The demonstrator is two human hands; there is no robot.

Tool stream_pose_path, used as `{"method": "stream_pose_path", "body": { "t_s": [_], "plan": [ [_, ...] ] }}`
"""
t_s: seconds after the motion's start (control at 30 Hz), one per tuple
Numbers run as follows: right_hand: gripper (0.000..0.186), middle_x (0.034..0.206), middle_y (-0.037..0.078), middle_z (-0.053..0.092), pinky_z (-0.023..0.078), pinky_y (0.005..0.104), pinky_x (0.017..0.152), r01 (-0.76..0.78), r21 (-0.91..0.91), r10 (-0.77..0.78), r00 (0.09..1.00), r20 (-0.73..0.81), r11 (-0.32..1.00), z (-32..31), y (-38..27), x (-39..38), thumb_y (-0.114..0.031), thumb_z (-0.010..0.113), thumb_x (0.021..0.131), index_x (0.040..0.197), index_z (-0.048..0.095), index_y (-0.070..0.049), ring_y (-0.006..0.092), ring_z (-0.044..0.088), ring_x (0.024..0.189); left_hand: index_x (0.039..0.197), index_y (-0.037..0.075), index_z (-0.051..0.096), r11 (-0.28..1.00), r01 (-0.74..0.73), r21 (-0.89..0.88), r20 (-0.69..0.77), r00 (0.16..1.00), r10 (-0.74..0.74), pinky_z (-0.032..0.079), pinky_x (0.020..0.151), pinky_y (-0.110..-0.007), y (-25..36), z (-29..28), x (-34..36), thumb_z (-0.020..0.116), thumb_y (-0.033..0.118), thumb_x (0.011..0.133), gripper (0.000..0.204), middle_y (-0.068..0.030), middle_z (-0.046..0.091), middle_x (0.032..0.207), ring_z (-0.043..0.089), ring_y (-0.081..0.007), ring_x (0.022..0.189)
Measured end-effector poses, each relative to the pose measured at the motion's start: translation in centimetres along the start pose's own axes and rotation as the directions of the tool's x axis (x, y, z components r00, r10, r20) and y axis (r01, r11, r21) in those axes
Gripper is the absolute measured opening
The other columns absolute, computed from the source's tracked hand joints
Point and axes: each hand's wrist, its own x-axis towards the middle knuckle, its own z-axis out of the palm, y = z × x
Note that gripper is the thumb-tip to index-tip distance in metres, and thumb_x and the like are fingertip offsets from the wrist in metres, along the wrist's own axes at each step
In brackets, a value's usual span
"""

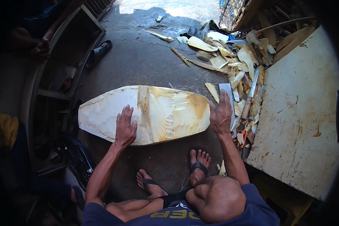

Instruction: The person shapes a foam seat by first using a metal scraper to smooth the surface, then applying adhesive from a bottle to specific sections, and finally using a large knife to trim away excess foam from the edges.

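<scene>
A long, boat-shaped block of carved foam (169, 113) lies on the floor in front of me. Its left half is white; the right half is yellowed and ridged with cut marks, and a brownish band runs across the middle. My left hand (125, 127) rests on the white half near the closer edge, fingers stretched out. At the block's right tip is my right hand (221, 115), its fingers extended forward, seemingly against the end. Beside that hand lies a flat grey metal blade (226, 89), partly hidden by the hand.
A heap of foam offcuts (214, 49) spreads at the upper right, with a wooden-handled knife (251, 92) along it. A worn pale board (297, 116) stands at right. Shelving (54, 92) and a black sandal (100, 52) are at left. Another person's hands (41, 49) show upper left.
</scene>
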Motion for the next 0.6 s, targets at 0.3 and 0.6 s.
{"method": "stream_pose_path", "body": {
  "t_s": [0.3,0.6],
  "plan": [
    [0.075,0.161,0.018,0.036,0.022,0.0626,0.114,0.028,-0.405,0.078,0.967,0.243,0.914,6.7,-3.9,0.1,-0.061,0.041,0.102,0.16,0.034,-0.014,0.0401,0.033,0.145,0.153,0.018,0.049,0.953,-0.242,0.182,-0.075,0.963,0.259,0.006,0.124,-0.062,8.6,6.9,2.9,0.051,0.036,0.096,0.059,-0.0147,0.028,0.167,0.012,-0.0419,0.157],
    [0.077,0.137,0.018,0.054,0.037,0.0504,0.103,-0.019,-0.239,0.09,0.952,0.291,0.971,5.4,-1.5,-1.9,-0.056,0.046,0.102,0.158,0.034,-0.004,0.0337,0.048,0.126,0.153,0.018,0.049,0.94,-0.301,0.161,0.032,0.953,0.3,0.005,0.125,-0.061,7.5,7.0,1.6,0.052,0.032,0.095,0.059,-0.0119,0.028,0.168,0.011,-0.0406,0.157]
  ]
}}
